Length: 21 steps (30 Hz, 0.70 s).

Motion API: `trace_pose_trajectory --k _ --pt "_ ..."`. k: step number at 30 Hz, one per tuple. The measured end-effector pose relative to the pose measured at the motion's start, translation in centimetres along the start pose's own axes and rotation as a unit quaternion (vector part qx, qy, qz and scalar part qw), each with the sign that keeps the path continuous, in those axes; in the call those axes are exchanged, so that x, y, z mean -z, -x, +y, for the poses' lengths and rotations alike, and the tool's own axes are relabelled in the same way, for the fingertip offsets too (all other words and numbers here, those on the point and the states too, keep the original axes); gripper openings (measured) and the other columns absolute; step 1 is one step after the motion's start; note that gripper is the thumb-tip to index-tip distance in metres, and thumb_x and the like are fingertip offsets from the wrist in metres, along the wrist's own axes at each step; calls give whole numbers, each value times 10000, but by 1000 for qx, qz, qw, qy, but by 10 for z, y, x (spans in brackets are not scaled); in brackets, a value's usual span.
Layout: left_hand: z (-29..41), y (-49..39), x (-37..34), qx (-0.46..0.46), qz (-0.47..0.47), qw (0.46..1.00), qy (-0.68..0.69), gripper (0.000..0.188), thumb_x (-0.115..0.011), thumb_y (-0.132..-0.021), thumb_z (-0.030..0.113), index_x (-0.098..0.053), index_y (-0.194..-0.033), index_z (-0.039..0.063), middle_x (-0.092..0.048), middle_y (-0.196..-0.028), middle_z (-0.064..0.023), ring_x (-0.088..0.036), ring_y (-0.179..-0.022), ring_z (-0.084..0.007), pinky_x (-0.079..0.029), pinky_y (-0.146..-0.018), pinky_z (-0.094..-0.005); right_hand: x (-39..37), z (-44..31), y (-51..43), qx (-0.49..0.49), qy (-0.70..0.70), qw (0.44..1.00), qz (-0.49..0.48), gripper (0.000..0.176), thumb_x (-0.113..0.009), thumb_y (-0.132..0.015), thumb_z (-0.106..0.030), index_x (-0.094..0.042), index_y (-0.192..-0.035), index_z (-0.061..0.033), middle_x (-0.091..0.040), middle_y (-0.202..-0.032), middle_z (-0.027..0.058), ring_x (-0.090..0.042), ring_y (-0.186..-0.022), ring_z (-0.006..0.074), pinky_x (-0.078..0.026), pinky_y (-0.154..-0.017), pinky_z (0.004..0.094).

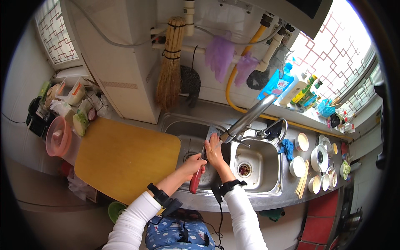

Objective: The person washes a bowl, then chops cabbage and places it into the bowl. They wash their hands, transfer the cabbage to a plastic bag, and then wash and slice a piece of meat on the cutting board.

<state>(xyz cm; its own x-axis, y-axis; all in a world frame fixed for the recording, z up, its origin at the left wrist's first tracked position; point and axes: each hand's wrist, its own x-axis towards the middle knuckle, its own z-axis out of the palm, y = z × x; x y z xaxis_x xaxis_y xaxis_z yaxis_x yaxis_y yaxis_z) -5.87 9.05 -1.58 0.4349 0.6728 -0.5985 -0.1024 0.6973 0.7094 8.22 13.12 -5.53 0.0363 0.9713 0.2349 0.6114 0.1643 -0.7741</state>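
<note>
My left hand (193, 166) grips the red handle (195, 181) of a kitchen knife over the left basin of a steel double sink (206, 189). The knife's blade (211, 132) points away from me, towards the back of the basin. Flat against the blade, or just beside it, lies my right hand (214, 150), fingers extended, wet, under the chrome faucet (232, 132). Part of the blade is hidden by this hand.
A yellow cutting board (128, 159) covers the counter and overlaps the sink's left edge. Bowls (297, 167), chopsticks (302, 179) and a blue cloth (286, 149) lie right of the sink. A straw broom (171, 65) and purple gloves (219, 56) hang behind. A pink basin (58, 136) stands far left.
</note>
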Motion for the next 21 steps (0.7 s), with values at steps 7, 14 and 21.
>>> trace_pose_trajectory --k 7,14,21 --pt "-9 9 -8 -295 85 773 -555 487 -645 -799 146 -505 -1253 41 -450 -1172 -204 -607 -849 -398 -514 -704 -457 33 -3 19 -390 -426 810 106 109 -527 -935 -86 -560 -1031 -47 -611 -888 52 -586 -758 178 -475 -678 337" --pt "31 33 7 -283 107 631 -715 299 -683 -806 272 -555 -949 43 -660 -822 -133 -669 -766 -328 -530 -627 -435 32 8 48 -422 -612 648 163 24 -522 -950 -52 -512 -940 -33 -577 -890 68 -597 -816 212 -536 -799 422" --pt "40 30 20 -310 111 473 -817 240 -703 -785 259 -592 -860 60 -651 -778 -70 -667 -762 -227 -529 -638 -351 40 -27 70 -46 7 993 110 207 -526 -939 -83 -612 -1105 5 -633 -1107 190 -638 -988 289 -504 -880 347"
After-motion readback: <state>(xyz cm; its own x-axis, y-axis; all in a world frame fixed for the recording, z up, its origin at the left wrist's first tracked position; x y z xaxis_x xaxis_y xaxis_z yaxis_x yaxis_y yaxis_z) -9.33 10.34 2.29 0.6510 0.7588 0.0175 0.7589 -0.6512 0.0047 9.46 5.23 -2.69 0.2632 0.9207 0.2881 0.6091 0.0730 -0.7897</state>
